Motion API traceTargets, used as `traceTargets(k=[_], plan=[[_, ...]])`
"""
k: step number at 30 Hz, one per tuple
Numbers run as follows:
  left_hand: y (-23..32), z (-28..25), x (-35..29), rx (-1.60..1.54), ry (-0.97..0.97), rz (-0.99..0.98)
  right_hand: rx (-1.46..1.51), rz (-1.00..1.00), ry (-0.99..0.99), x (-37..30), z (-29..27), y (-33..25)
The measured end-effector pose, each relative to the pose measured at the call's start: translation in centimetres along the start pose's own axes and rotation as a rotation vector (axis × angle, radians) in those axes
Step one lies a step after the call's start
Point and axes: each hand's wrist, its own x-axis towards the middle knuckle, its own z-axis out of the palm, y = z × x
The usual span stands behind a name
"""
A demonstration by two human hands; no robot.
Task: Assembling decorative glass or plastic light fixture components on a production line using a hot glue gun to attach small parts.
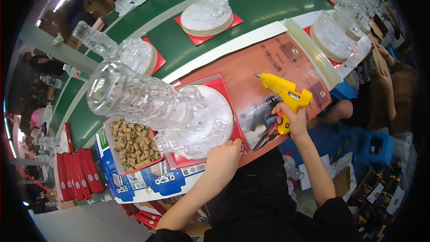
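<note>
My right hand [291, 117] is wrapped round the handle of a yellow glue gun [284, 90], its nozzle pointing to the far left. My left hand [225, 157] is closed, its fingers curled at the near right rim of a round white base [218, 107]; what lies under the fingertips is hidden. That base sits in a shallow red box [229, 90]. On it rises a tall clear ribbed glass vessel [134, 94], leaning left in the picture. Small clear cups [166, 142] are grouped at its foot.
At my left a box of short tan cardboard tubes [134, 145] stands near stacked red boxes [78, 175]. Similar sets on white bases [207, 18] line the green conveyor [268, 1] beyond. Another person's hand [380, 58] shows at right, above a blue stool [375, 149].
</note>
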Motion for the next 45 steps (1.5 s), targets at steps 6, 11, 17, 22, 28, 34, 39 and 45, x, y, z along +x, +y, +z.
traceTargets(k=[6, 11, 17, 22, 28, 34, 39, 45], plan=[[0.2, 1.7, -1.2, 0.064, 0.077, -0.065, 0.027, 0.019, 0.015, -0.4, 0.4, 0.2], [0.5, -0.5, -3.4, -0.238, 0.083, -0.003, -0.022, 0.020, 0.046, -1.0, 0.7, -0.3], [0.2, -8.6, -5.1, -0.246, 0.903, 0.174, -0.017, -0.017, 0.046, -0.5, -0.4, 0.4], [-2.0, -15.7, -0.4, -0.171, 0.999, 0.121, 0.008, 0.026, 0.020, -0.2, 1.0, 0.6], [-3.1, -20.7, 0.5, -0.235, 0.574, 0.200, -0.043, 0.013, 0.111, -0.7, 0.0, 1.7], [-3.3, -28.4, -2.5, -0.217, 0.721, 0.233, -0.021, -0.046, 0.104, 0.3, -0.8, 4.2], [-8.1, -36.3, -5.8, -0.026, 0.859, -0.013, -0.030, 0.001, 0.111, 0.2, -1.4, 3.5], [-16.6, -42.5, -12.0, 0.075, 1.036, -0.176, 0.006, -0.032, 0.122, 0.2, -0.3, 3.1]])
